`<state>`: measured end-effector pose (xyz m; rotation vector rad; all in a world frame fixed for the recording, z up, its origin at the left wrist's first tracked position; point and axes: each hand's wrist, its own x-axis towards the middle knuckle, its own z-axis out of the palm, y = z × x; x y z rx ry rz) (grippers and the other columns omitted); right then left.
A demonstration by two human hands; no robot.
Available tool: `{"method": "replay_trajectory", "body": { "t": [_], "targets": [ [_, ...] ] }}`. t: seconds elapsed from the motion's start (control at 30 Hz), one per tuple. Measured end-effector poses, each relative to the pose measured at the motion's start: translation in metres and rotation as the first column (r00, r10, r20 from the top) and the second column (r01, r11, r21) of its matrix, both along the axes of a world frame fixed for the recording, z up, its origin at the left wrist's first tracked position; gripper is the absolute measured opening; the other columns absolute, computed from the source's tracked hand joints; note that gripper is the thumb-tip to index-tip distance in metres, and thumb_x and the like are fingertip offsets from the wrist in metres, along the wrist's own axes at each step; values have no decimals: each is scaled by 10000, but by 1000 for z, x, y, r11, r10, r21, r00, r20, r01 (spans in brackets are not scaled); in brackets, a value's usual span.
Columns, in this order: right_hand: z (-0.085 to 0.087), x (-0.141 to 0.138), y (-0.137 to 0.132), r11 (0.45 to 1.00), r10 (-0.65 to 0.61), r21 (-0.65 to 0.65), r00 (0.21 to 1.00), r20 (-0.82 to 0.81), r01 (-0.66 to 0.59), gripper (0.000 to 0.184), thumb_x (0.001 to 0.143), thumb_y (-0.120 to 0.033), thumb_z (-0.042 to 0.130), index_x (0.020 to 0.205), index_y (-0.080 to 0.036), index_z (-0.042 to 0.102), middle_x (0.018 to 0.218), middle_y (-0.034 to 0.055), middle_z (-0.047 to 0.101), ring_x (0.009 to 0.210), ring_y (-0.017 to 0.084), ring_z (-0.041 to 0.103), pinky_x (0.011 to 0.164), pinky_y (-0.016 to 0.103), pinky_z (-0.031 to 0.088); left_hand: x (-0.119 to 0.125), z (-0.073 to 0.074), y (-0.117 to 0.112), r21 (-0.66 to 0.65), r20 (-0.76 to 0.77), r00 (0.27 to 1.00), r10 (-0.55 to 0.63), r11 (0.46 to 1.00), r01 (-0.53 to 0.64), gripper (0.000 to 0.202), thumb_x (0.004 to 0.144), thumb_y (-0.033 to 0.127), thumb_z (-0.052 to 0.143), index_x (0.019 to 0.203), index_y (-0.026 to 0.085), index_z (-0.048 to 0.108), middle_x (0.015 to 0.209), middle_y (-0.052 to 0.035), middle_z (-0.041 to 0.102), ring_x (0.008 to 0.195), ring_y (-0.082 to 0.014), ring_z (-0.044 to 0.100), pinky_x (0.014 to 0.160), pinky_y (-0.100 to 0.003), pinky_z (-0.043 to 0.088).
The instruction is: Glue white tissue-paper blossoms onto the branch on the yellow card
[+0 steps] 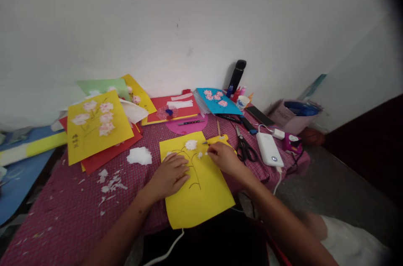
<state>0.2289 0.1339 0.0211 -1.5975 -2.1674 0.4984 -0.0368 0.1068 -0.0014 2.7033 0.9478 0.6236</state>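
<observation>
A sheet of yellow paper [201,207] lies at the table's near edge, with a branch drawn on it in dark lines. On its upper part sits a white paper flower [190,144], and a small white scrap [200,155] lies to the right of the branch. My left hand [171,176] rests flat over the sheet's left side, fingers spread. At the sheet's right edge, the fingers of my right hand [222,156] are pinched together; what they hold, if anything, is too small to make out. Just beyond them lies a yellow glue gun [219,138], partly hidden by that hand.
Left are a white tissue piece [139,155], torn scraps [113,184] and a yellow flower picture [99,127] on a stack. Right are black scissors [245,146], a white power bank [269,148] and its cable. A blue flower picture [231,107] and black bottle [237,74] stand behind.
</observation>
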Motion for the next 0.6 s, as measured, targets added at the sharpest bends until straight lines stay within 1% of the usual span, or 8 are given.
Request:
{"method": "replay_trajectory", "body": {
  "t": [0.07,0.1,0.3,0.43,0.6],
  "targets": [
    [2,-2,8,1000,14,-16,997,74,-13,195,854,-150,559,848,-195,749,883,67,732,853,199,645,760,277,421,0,-1,0,-9,-20,1000,0,1000,0,172,930,310,573,1030,243,695,1171,-63,685,1153,-251,589,1129,-530,331],
    [1,-4,10,1000,14,-24,996,85,-12,196,851,-155,567,850,-197,758,880,69,736,849,203,649,755,277,420,0,-2,0,-15,-26,1000,0,1000,0,176,934,311,569,1038,243,694,1176,-63,684,1154,-247,590,1134,-530,323],
    [-9,-9,15,999,4,-34,993,115,0,214,867,-172,567,901,-205,775,940,75,753,913,212,663,783,273,421,-1,-4,0,-29,-9,1000,0,1000,-1,190,937,327,570,1060,246,690,1185,-63,681,1158,-236,594,1137,-512,321],
    [-9,-9,16,999,17,-42,991,133,-12,215,863,-169,570,907,-221,774,953,60,756,906,205,663,773,266,419,0,-4,0,-46,-16,1000,3,999,-4,194,938,336,571,1058,240,689,1182,-64,679,1158,-237,594,1143,-518,308],
    [-9,-11,18,998,28,-53,987,158,-20,226,855,-167,562,920,-221,772,958,64,754,905,210,661,741,265,405,0,-3,1,-53,-24,1000,-3,999,2,194,934,339,579,1056,237,689,1187,-67,677,1158,-242,593,1135,-522,311]
  ]
}}
